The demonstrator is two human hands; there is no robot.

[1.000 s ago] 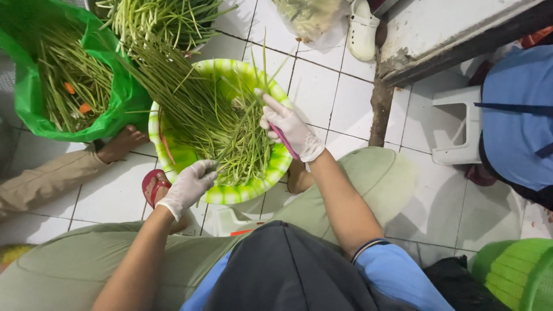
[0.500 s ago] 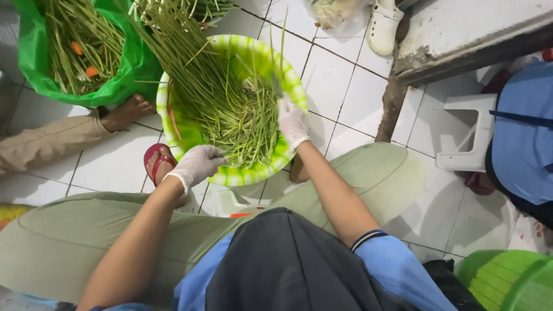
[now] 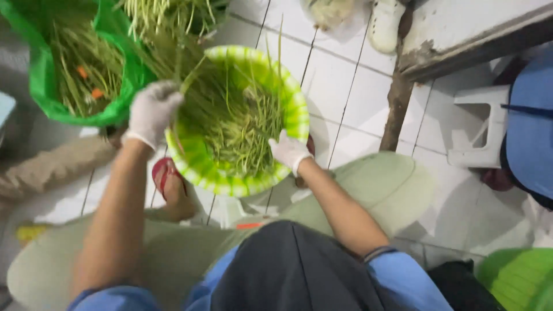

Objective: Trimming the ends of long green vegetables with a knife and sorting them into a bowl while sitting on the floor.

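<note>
Green stalks (image 3: 230, 124) fill the striped basin (image 3: 296, 115) at frame centre; the gloved left hand (image 3: 152, 109) closes on some stalks at the rim, while the gloved right hand (image 3: 288, 151) rests half-curled on the pile.

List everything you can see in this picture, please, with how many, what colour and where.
Basin: one, green and white striped, on the floor in the middle.
Green stalks: a heap, green, in the basin.
Plastic bag: one, green, upper left, holding more stalks and some orange bits.
Stalk bundle: one, pale green, top centre.
Floor tiles: many, white.
Shoe: one, white, top.
Stool: one, white, right.
Another person's blue clothing: right edge.
Green object: one, bottom right, too cropped to identify.
Sandal: one, red, under the basin's left rim.
Left hand: white glove, at the basin's left rim, on stalks.
Right hand: white glove, at the basin's right rim.
</note>
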